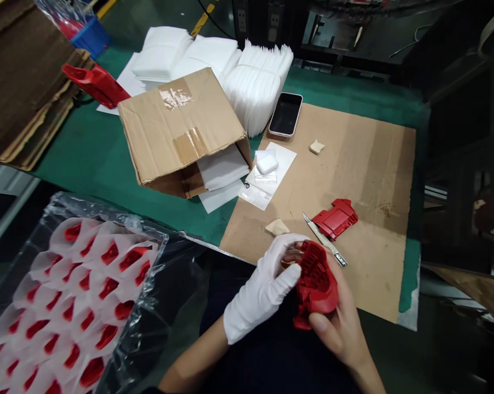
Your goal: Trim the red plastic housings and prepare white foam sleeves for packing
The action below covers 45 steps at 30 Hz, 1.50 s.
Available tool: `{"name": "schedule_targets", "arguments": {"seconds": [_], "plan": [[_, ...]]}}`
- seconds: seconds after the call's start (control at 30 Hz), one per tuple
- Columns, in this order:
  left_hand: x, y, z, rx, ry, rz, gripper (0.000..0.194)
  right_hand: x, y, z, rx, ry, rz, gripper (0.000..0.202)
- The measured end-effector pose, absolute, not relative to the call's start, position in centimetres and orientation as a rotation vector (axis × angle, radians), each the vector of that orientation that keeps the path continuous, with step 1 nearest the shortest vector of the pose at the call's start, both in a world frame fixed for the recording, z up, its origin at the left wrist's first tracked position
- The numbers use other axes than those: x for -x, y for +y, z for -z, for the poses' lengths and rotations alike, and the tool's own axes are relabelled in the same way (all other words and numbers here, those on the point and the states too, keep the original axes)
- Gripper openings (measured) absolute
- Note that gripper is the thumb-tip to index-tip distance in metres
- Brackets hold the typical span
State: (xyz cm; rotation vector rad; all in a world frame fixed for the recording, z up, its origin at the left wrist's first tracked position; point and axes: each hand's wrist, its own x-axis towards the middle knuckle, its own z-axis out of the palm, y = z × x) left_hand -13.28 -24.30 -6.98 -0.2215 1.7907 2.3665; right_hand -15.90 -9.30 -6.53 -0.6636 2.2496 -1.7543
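Observation:
A red moulded plastic part (319, 284) with a ribbed inner side is held between my two hands in front of my lap. My left hand (263, 287), in a white glove, closes on its left side, with the thumb near the ribs. The bare right hand (341, 323) wraps around the right side, thumb at the lower edge. Just beyond them, a second red plastic part (336, 219) lies on the cardboard sheet (366, 180). Beside it rests a craft knife (325, 239). A small beige scrap (277, 227) lies by the gloved fingers.
At left stands a plastic-lined bin (148, 235) of red parts in white sleeves. A tipped cardboard box (185, 120) holds white sheets. Behind it are stacked white foam sheets (257, 76) and a red part (95, 85). A phone (286, 115) and white case (266, 163) lie nearby.

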Motion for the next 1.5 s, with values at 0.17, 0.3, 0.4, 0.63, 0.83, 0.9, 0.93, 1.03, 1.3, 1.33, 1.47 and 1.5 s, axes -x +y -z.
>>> {"name": "schedule_targets", "arguments": {"seconds": [0.17,0.3,0.4,0.63,0.83,0.9,0.93,1.03,1.3,1.33,1.47,1.5], "plan": [[13.2,-23.7,7.6,0.240,1.894,-2.323,0.042,15.7,-9.1,7.0,0.626,2.248,1.724,0.067],[13.3,-23.6,8.3,0.232,1.886,-2.356,0.038,15.6,-9.2,7.0,0.602,2.224,1.737,0.066],[13.4,-23.8,8.4,0.225,1.934,-2.360,0.034,15.2,-9.2,7.4,0.583,2.167,1.748,0.066],[13.6,-24.5,8.7,0.302,1.860,-2.446,0.038,14.9,-8.9,8.3,0.433,1.906,1.760,0.076],[13.8,-23.6,10.2,0.693,1.600,-2.554,0.033,15.4,-8.3,8.5,0.320,1.781,1.699,0.060],[14.2,-23.7,10.6,0.871,1.433,-2.628,0.034,16.3,-7.4,8.9,0.316,1.820,1.686,0.050],[14.3,-23.9,10.8,0.946,1.343,-2.656,0.034,17.0,-6.9,9.3,0.295,1.883,1.686,0.046],[14.4,-25.2,11.1,1.059,1.012,-2.670,0.035,19.8,-5.0,11.2,0.184,2.369,1.626,0.044],[12.9,-27.4,11.2,0.680,-0.109,-2.621,0.043,25.8,-0.8,17.3,0.381,2.931,0.882,0.104],[12.8,-27.3,11.2,0.677,-0.131,-2.621,0.047,26.0,-0.6,17.4,0.375,2.923,0.896,0.102],[12.7,-26.6,11.6,0.758,-0.034,-2.630,0.059,25.1,-0.6,15.5,0.344,2.841,1.179,0.100],[12.8,-26.4,11.7,0.792,0.034,-2.629,0.060,24.4,-0.8,14.6,0.357,2.770,1.273,0.100]]}}
